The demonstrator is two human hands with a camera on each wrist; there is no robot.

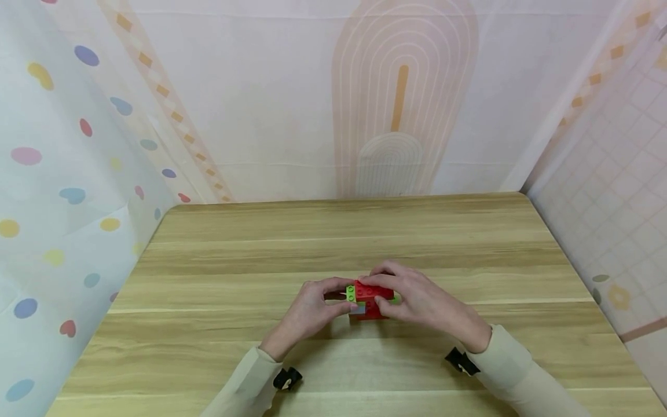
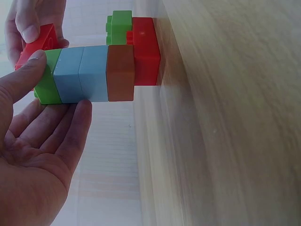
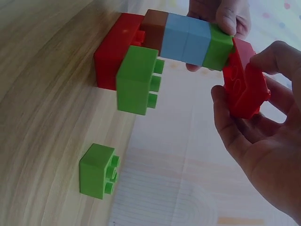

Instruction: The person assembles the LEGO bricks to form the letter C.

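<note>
A stack of toy building blocks stands on the table: a red base block (image 2: 147,52), a brown block (image 2: 121,73), two light-blue blocks (image 2: 81,74) and a green block (image 3: 218,47) on top. Another green block (image 3: 137,80) sits on the other end of the red base. My left hand (image 1: 315,304) holds the stack's top by the green block, thumb on one side and fingers on the other. My right hand (image 1: 417,295) pinches a red block (image 3: 247,80) between thumb and fingers, tilted, with one end right at the top green block.
A loose green block (image 3: 96,170) lies on the wooden table (image 1: 208,260) near the stack, studs up. Patterned cloth (image 1: 260,104) hangs behind the table and along both sides. Each wrist wears a black strap mount (image 1: 287,378).
</note>
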